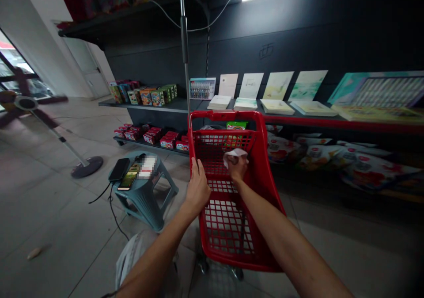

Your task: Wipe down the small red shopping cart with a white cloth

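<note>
A red plastic shopping cart (228, 196) with grid walls stands in front of me. Inside it, my right hand (237, 167) is closed around a crumpled white cloth (236, 153), which may be a wipe, near the far grid wall. My left hand (198, 189) rests against the cart's left rim, its fingers stretched forward along it and spread a little. A green packet (236, 125) shows behind the top of the far grid wall.
To the left stand a blue-grey stool (142, 200) bearing a phone (129, 177) and a black device (119, 170), and a pedestal fan (88, 165). Ahead, shelves hold notebooks (278, 107), small boxes (155, 97) and bagged snacks (321, 154). A metal pole (184, 37) rises beside the cart.
</note>
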The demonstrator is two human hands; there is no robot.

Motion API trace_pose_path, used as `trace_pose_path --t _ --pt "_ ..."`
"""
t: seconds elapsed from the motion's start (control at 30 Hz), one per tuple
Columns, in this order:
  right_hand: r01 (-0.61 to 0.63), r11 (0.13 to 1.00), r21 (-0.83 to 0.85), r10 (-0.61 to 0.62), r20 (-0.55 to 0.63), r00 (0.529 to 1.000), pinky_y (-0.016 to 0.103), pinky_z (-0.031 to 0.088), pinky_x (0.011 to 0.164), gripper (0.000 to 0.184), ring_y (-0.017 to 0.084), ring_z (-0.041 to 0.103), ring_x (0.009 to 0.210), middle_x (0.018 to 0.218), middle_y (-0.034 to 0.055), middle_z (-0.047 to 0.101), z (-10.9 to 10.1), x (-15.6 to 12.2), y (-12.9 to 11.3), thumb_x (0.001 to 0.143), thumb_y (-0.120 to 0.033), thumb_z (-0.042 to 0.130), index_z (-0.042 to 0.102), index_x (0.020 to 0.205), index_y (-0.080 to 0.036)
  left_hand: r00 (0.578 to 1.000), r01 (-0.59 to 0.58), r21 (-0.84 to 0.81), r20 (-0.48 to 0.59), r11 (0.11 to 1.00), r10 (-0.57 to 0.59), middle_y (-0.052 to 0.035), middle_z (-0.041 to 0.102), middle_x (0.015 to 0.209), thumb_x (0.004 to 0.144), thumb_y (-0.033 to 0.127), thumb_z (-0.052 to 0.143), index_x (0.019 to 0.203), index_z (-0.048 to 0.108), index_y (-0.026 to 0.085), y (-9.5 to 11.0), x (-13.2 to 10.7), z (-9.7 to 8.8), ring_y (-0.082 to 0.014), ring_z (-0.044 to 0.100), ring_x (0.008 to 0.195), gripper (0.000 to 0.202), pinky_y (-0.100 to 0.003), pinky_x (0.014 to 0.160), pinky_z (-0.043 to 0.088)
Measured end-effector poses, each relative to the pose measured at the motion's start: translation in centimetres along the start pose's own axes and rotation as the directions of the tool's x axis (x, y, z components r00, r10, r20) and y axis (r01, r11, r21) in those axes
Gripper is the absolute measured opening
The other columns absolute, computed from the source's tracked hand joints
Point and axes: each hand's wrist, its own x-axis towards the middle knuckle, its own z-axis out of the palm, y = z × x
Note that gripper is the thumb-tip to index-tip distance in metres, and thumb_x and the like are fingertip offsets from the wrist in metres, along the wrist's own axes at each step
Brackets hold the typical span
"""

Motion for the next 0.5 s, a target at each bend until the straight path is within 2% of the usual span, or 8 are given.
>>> trace_pose_path --t 0.13,0.2,0.23,0.27,0.33,0.4,0.5 --pt "0.261 0.956 0.132 -0.243 -0.138 0.960 0.035 0.043 0.109 0.037 0.025 0.055 0.124 0.128 0.0153 0.061 -0.8 3.3 -5.0 0.087 -0.020 0.055 0.061 0.123 -0.015 1.000 0.003 0.028 0.013 1.000 -0.003 -0.0158 -0.014 0.173 0.077 -0.005 0.042 0.168 0.005 0.014 0.1 0.0 -0.1 -0.0362 0.034 0.154 0.100 -0.043 0.114 0.051" --pt "0.359 0.922 0.148 -0.325 -0.212 0.922 0.036 0.041 0.112 0.040 0.026 0.052 0.127 0.130 0.0163 0.058 -0.9 3.7 -6.7 0.087 -0.017 0.054 0.060 0.126 -0.015 1.000 -0.001 0.035 0.021 0.999 0.000 -0.0163 -0.014 0.173 0.077 -0.005 0.042 0.167 0.010 0.013 0.2 -0.1 -0.2 -0.0368 0.036 0.153 0.098 -0.044 0.113 0.051" --pt "0.392 0.910 0.134 -0.360 -0.213 0.908 0.037 0.040 0.112 0.041 0.026 0.051 0.128 0.132 0.0169 0.056 -0.8 3.5 -7.1 0.088 -0.017 0.053 0.060 0.128 -0.015 1.000 -0.001 0.041 0.023 0.999 0.000 -0.0166 -0.014 0.173 0.077 -0.005 0.043 0.167 0.012 0.013 0.2 -0.1 -0.2 -0.0370 0.037 0.153 0.097 -0.044 0.114 0.051" --pt "0.410 0.906 0.104 -0.389 -0.176 0.904 0.037 0.040 0.112 0.043 0.027 0.050 0.130 0.135 0.0169 0.054 -0.6 3.0 -7.1 0.089 -0.016 0.052 0.060 0.131 -0.015 1.000 0.003 0.046 0.023 0.999 -0.004 -0.0166 -0.013 0.173 0.077 -0.005 0.043 0.167 0.015 0.012 0.3 -0.1 -0.2 -0.0369 0.037 0.152 0.096 -0.044 0.115 0.050" --pt "0.399 0.917 0.006 -0.399 -0.012 0.917 0.036 0.042 0.110 0.047 0.027 0.048 0.133 0.142 0.0154 0.050 0.0 1.2 -6.2 0.089 -0.016 0.051 0.060 0.135 -0.019 1.000 0.019 0.054 0.024 0.998 -0.020 -0.0156 -0.013 0.173 0.077 -0.004 0.044 0.166 0.018 0.012 0.4 -0.1 -0.3 -0.0363 0.040 0.151 0.094 -0.042 0.115 0.050" --pt "0.347 0.931 -0.115 -0.327 0.164 0.931 0.034 0.044 0.106 0.050 0.027 0.047 0.135 0.151 0.0144 0.044 0.8 -0.9 -4.3 0.090 -0.015 0.050 0.059 0.139 -0.021 0.999 0.038 0.060 0.027 0.997 -0.039 -0.0140 -0.012 0.174 0.080 -0.003 0.044 0.166 0.020 0.014 0.5 0.0 -0.4 -0.0353 0.045 0.148 0.091 -0.041 0.113 0.052" --pt "0.259 0.917 -0.303 -0.157 0.322 0.934 0.032 0.045 0.103 0.053 0.026 0.043 0.141 0.164 0.0172 0.030 1.2 -3.4 -1.1 0.096 -0.015 0.044 0.054 0.147 -0.018 0.998 0.052 0.059 0.023 0.997 -0.053 -0.0122 -0.010 0.174 0.083 -0.001 0.042 0.166 0.021 0.016 0.6 0.2 -0.6 -0.0337 0.051 0.144 0.087 -0.041 0.111 0.054"
